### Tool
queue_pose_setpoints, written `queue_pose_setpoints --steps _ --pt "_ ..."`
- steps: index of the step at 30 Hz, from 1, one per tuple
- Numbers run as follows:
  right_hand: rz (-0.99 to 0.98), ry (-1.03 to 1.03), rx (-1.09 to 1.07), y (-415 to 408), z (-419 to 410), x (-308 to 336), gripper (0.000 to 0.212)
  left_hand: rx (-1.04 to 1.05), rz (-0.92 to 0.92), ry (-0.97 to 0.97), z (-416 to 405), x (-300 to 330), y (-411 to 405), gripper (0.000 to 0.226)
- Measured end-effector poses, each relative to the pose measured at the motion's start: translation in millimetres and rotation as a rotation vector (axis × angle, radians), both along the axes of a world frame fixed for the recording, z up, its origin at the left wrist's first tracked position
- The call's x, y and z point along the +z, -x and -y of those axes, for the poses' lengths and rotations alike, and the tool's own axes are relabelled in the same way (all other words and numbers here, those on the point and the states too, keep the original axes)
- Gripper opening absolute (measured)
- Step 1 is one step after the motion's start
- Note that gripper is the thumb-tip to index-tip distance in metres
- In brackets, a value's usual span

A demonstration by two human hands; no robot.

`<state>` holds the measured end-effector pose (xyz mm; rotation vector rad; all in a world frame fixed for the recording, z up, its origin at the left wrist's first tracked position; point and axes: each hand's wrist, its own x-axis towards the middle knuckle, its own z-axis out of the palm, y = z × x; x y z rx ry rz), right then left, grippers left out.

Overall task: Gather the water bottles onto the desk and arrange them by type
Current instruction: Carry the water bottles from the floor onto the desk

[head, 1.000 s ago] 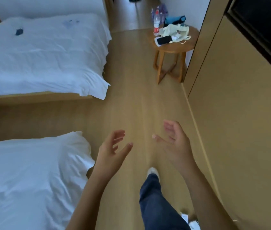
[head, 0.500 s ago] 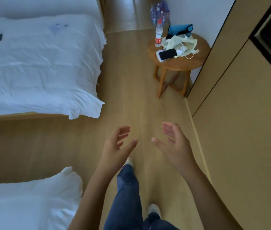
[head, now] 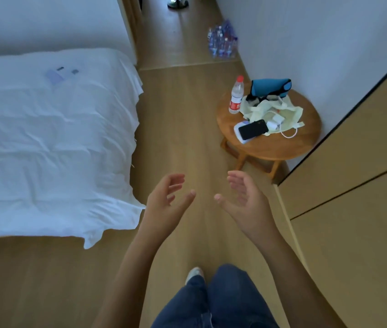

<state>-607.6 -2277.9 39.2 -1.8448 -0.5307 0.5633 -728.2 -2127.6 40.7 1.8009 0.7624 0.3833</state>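
A clear water bottle with a red cap and red label [head: 236, 95] stands upright on the left side of a small round wooden table [head: 289, 144] ahead on the right. Farther back, a shrink-wrapped pack of several blue-capped bottles [head: 222, 42] sits on the floor by the white wall. My left hand [head: 167, 202] and my right hand [head: 242, 200] hang in front of me over the wooden floor, palms facing each other, fingers relaxed, both empty and well short of the table.
A bed with a white duvet [head: 50, 143] fills the left. On the round table lie a black phone [head: 252, 129], a pale cloth bag [head: 270, 112], a white charger with cable and a blue pouch [head: 270, 85]. Tan cabinet panels [head: 358, 185] line the right.
I have walked forward along the floor between bed and cabinets. The round table and its bottle are closer, and the near bed has left the view. Both hands keep the same empty pose.
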Motion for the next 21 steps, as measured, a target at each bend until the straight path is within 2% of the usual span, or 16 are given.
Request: queue_pose_setpoints --steps 6,12,17,21 --pt "-0.023 0.003 0.000 -103 -108 -10 0.051 0.009 -0.002 0.027 -106 -10 -100 0.032" --pt "-0.003 -0.006 -0.016 -243 -228 -20 0.051 -0.022 -0.027 -0.010 -223 -19 -240 0.033" --pt "0.054 -0.015 -0.001 -371 -333 0 0.052 -0.018 -0.025 -0.041 -320 -2 -357 0.033" --pt "0.069 -0.008 0.023 -443 -401 7 0.053 0.016 -0.011 -0.027 -384 7 -424 0.034"
